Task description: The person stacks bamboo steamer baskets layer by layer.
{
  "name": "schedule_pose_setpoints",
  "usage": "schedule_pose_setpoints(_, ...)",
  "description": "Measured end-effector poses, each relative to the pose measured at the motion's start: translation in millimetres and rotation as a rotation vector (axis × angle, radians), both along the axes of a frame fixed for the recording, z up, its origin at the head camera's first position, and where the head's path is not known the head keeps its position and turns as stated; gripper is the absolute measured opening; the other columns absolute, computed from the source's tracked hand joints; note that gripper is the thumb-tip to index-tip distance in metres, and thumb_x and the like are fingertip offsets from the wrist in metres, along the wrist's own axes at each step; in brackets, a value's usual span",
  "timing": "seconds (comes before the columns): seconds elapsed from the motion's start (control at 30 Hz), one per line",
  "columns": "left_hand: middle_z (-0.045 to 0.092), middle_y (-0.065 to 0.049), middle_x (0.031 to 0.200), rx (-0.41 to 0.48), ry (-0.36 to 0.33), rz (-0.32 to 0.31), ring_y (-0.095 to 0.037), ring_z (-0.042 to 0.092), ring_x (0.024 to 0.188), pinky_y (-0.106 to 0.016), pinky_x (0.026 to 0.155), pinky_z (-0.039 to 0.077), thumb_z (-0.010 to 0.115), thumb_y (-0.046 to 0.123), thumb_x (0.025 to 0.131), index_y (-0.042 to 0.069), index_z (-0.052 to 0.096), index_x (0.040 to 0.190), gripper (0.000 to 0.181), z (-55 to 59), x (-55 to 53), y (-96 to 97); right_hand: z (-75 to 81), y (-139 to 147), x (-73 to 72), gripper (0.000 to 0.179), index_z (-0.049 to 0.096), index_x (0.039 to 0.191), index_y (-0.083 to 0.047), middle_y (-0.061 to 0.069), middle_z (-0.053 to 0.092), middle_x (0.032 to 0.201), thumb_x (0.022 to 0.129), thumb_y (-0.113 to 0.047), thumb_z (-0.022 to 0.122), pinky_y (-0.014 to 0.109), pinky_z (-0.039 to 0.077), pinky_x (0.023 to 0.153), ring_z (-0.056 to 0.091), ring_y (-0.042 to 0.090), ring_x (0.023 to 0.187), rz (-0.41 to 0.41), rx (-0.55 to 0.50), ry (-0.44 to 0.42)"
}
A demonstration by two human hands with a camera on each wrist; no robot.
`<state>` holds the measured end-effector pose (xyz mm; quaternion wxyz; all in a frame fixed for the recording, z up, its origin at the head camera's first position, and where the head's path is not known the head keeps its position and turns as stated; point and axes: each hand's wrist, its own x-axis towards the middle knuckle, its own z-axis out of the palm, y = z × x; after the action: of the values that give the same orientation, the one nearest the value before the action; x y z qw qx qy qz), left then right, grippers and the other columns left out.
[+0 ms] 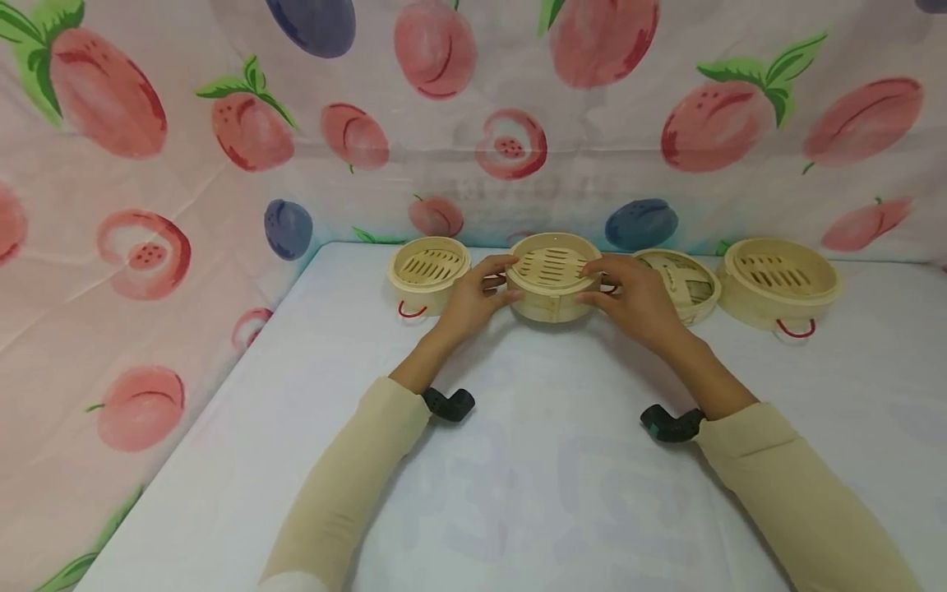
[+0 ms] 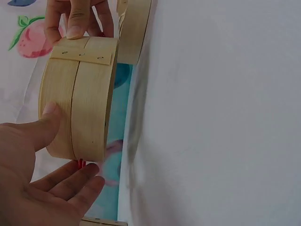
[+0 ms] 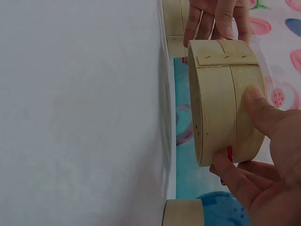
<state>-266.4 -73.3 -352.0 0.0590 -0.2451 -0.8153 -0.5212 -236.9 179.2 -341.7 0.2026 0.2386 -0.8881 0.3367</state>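
A round bamboo steamer basket (image 1: 553,307) with a slatted inner base is held between both hands, at the middle of the row. My left hand (image 1: 479,294) grips its left side; in the left wrist view, the thumb presses the wall and the fingers lie around the end beside a red cord handle (image 2: 82,163). On the opposite side my right hand (image 1: 638,298) holds the wall, thumb on the near face and fingers by another red handle (image 3: 230,153). Strips of white cloth and teal fabric show beside the basket's lower rim in both wrist views.
A smaller steamer basket (image 1: 429,275) stands to the left. On the right are a steamer with a woven lid-like top (image 1: 676,278) and a larger basket (image 1: 780,288) with a red handle. They stand on a white-covered table (image 1: 533,460) before a peach-print cloth (image 1: 355,74).
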Motion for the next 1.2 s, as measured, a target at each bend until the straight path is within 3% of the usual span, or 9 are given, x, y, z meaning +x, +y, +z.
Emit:
schedule_pose_setpoints(0.3, 0.054, -0.007, 0.133, -0.051, -0.004, -0.031, -0.021, 0.056, 0.114, -0.034, 0.095, 0.048, 0.073, 0.017, 0.086, 0.016, 0.052, 0.138, 0.056, 13.6, 12.3, -6.2, 11.0, 3, 17.4, 0.032, 0.069, 0.105, -0.006, 0.010, 0.065, 0.110, 0.076, -0.012, 0.081, 0.039, 0.052, 0.067, 0.063, 0.025, 0.082, 0.003, -0.029, 0.051)
schedule_pose_setpoints(0.57, 0.051, -0.008, 0.136, 0.033, 0.026, -0.123, -0.023, 0.056, 0.114, -0.044, 0.096, 0.047, 0.074, 0.013, 0.086, 0.010, 0.050, 0.139, 0.059, 14.1, 22.9, -13.6, 13.7, 3, 28.3, 0.033, 0.068, 0.103, -0.010, 0.007, 0.065, 0.113, 0.073, -0.011, 0.083, 0.034, 0.055, 0.068, 0.064, 0.018, 0.083, 0.008, -0.017, 0.067)
schedule_pose_setpoints(0.83, 0.052, -0.003, 0.136, 0.039, 0.073, -0.138, -0.020, 0.056, 0.113, -0.044, 0.095, 0.047, 0.075, 0.010, 0.083, 0.011, 0.050, 0.139, 0.061, 13.2, 32.2, -21.3, 16.6, 1, 39.8, 0.032, 0.068, 0.102, -0.008, 0.008, 0.064, 0.110, 0.073, -0.009, 0.082, 0.007, 0.048, 0.066, 0.062, 0.019, 0.083, 0.056, -0.039, 0.069)
schedule_pose_setpoints(1.2, 0.055, -0.005, 0.133, 0.012, 0.094, -0.137, -0.020, 0.058, 0.112, -0.037, 0.094, 0.049, 0.076, 0.008, 0.082, 0.009, 0.054, 0.136, 0.058, 12.9, 49.1, -28.2, 19.0, -5, 57.5, 0.031, 0.070, 0.098, -0.010, 0.007, 0.066, 0.108, 0.071, -0.010, 0.084, 0.008, 0.049, 0.064, 0.064, 0.018, 0.085, 0.064, -0.048, 0.078)
